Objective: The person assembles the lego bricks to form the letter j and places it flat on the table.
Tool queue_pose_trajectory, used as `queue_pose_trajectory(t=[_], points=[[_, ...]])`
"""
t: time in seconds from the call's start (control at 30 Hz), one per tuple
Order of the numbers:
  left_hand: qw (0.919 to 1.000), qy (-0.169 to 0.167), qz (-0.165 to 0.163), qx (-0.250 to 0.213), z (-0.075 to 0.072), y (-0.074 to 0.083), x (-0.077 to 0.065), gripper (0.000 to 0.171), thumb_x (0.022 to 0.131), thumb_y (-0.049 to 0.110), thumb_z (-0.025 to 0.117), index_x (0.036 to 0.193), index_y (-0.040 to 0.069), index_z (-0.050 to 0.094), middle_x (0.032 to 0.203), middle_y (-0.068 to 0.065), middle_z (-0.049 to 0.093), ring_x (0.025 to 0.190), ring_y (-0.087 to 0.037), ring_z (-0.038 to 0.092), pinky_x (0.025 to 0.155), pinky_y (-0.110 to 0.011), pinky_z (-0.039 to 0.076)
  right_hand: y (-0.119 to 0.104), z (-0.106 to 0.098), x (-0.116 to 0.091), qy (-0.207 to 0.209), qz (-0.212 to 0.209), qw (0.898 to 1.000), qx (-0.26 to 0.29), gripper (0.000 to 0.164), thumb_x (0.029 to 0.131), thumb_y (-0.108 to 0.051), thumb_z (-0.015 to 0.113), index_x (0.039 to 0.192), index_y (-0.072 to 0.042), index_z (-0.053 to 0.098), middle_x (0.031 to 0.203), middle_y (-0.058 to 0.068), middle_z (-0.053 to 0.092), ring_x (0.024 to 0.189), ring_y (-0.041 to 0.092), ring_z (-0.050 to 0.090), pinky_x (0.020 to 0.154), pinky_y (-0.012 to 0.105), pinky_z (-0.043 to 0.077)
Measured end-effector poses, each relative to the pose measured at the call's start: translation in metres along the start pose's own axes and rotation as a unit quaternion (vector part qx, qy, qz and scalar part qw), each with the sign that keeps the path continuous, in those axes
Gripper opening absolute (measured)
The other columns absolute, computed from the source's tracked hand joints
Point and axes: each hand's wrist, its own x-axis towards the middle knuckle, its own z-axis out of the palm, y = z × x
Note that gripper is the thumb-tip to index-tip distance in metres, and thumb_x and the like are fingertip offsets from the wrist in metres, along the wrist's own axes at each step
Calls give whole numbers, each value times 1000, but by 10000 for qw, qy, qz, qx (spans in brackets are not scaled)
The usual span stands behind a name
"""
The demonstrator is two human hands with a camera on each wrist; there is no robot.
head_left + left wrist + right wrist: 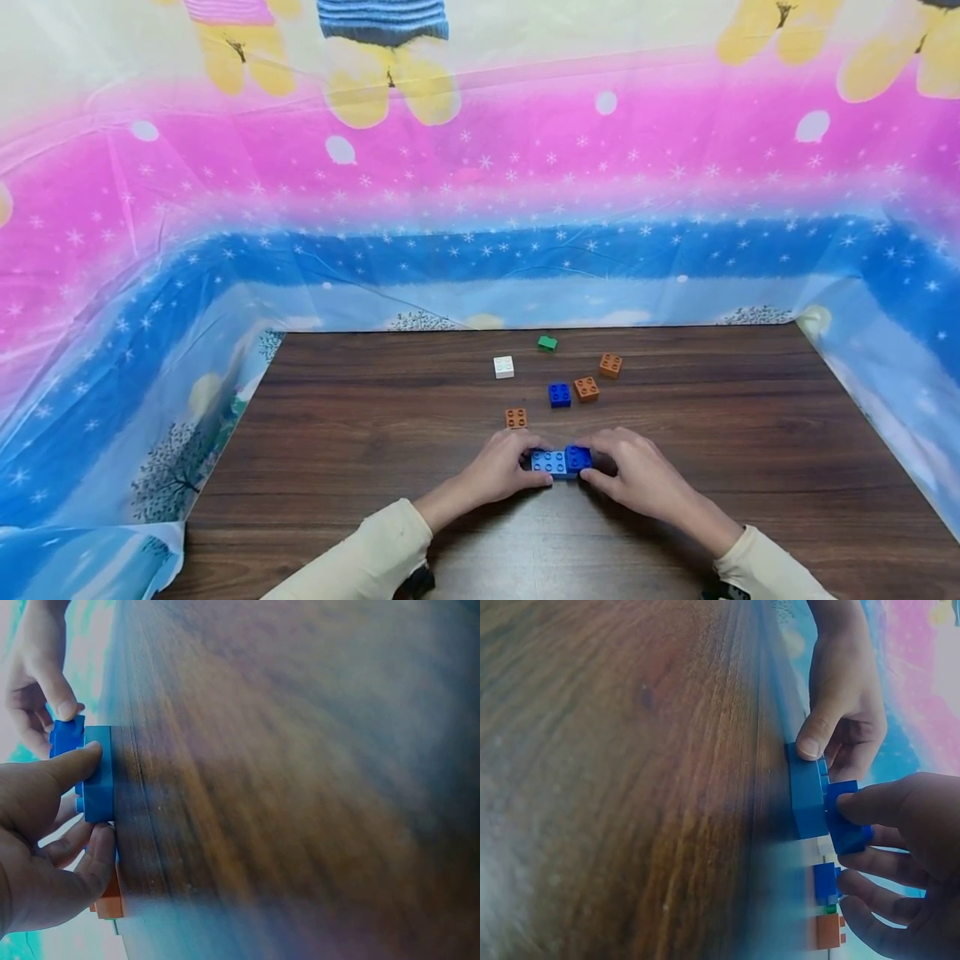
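- Bottom edge of frame: pale sleeves [367, 554] reach in from lower left and lower right over a brown wood-grain desk [337, 433].
- Lower centre: both hands close together, facing each other across two joined-looking bricks.
- Left hand [498, 467]: thumb on the near side, fingers on the far side, gripping the left end of a light blue brick [548, 462] on the desk.
- Right hand [637, 475]: pinches a dark blue brick [578, 458], which sits over the right end of the light blue one; studs to its left exposed. Right wrist view shows the dark blue brick slightly tilted; cannot tell whether it is pressed home.
- Just beyond the left fingers: near orange brick [515, 418], studs up.
- Farther, right of centre: loose blue brick [559, 395], middle orange brick [587, 389] just beside it on the right.
- Beyond these: white brick [503, 367] to the left; far orange brick [611, 365] to the right.
- Near the desk's far edge: green brick [547, 343].
- Behind, filling the upper frame: printed cloth [450, 250], blue below, pink above, with white snowflakes.
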Motion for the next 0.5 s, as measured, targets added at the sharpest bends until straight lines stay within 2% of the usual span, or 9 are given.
queue_pose_trajectory(t=[0.37, 0.5], points=[[9999, -62, -69, 87, 0, 0, 1, 39, 88, 30, 82, 122, 15, 74, 120, 1, 74, 109, -13, 65, 101, -40, 46, -1, -4, 5, -185, -70, 9997, -110, 38, 88, -26, 82, 123, -14, 75, 106, -5, 73, 96, 14, 67, 79, 38, 55], [9999, -51, -84, 94, 0, 0, 0, 40, 87, 31, 83, 123, 15, 74, 120, 1, 74, 110, -14, 65, 101, -41, 46, -2, -5, 6, -269, -34, 9996, -126, 39, 88, -26, 81, 125, -13, 74, 111, 0, 74, 101, 19, 68, 83, 43, 56]])
